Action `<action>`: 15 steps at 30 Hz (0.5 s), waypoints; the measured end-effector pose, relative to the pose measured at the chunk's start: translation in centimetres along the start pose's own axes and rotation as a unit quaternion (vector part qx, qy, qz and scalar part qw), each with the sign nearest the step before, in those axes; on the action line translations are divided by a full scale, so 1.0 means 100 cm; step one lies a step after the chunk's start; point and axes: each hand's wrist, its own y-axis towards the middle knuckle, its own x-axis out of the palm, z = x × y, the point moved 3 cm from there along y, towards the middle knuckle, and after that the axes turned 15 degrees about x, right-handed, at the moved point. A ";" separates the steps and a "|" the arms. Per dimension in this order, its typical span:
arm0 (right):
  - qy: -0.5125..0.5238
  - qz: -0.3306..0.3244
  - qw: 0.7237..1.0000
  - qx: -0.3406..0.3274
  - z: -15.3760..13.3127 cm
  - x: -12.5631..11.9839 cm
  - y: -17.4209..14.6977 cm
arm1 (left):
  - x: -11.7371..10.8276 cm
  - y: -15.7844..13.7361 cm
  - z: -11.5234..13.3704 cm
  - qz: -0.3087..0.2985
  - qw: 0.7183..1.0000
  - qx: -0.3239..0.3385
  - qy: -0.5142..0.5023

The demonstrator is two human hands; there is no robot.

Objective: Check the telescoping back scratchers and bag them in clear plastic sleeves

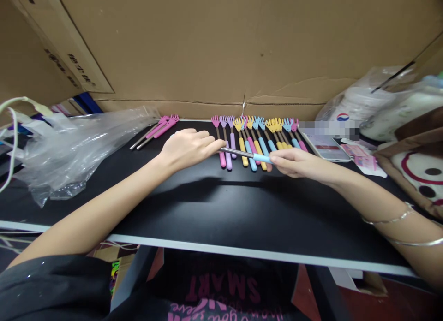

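Between my two hands, above the black table (221, 210), is a back scratcher with a metal rod and a light blue handle (262, 158). My left hand (188, 148) is closed around its far end, so most of its claw head is hidden. My right hand (294, 163) grips the end of the blue handle between thumb and fingers. Behind my hands lies a row of back scratchers (232, 141) in pink, purple, yellow and blue, claws pointing to the back. Left of the row, a few pink back scratchers (166, 126) lie slanted, partly overlapping.
A clear plastic bag (79, 150) lies at left beside a white cable (14, 145). At right are a phone (325, 145), pink-and-white papers (363, 159), a bag of white cups (363, 102) and a brown plush item (415, 164). A cardboard wall (207, 49) stands behind.
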 end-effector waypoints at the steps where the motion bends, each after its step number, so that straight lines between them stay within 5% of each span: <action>1: -0.013 0.013 1.000 -0.007 -0.001 0.000 0.001 | 0.002 0.000 0.001 -0.010 1.000 0.011 0.014; 7: -0.169 0.145 0.973 -0.057 -0.010 0.002 -0.001 | 0.017 0.000 0.002 -0.077 0.997 0.019 -0.009; 12: -0.372 0.366 0.848 -0.096 -0.006 0.000 -0.008 | 0.017 0.002 0.005 -0.115 0.990 -0.020 -0.078; 15: -0.431 0.422 0.785 -0.145 -0.004 0.003 -0.009 | 0.016 0.003 0.008 -0.147 0.980 -0.036 -0.131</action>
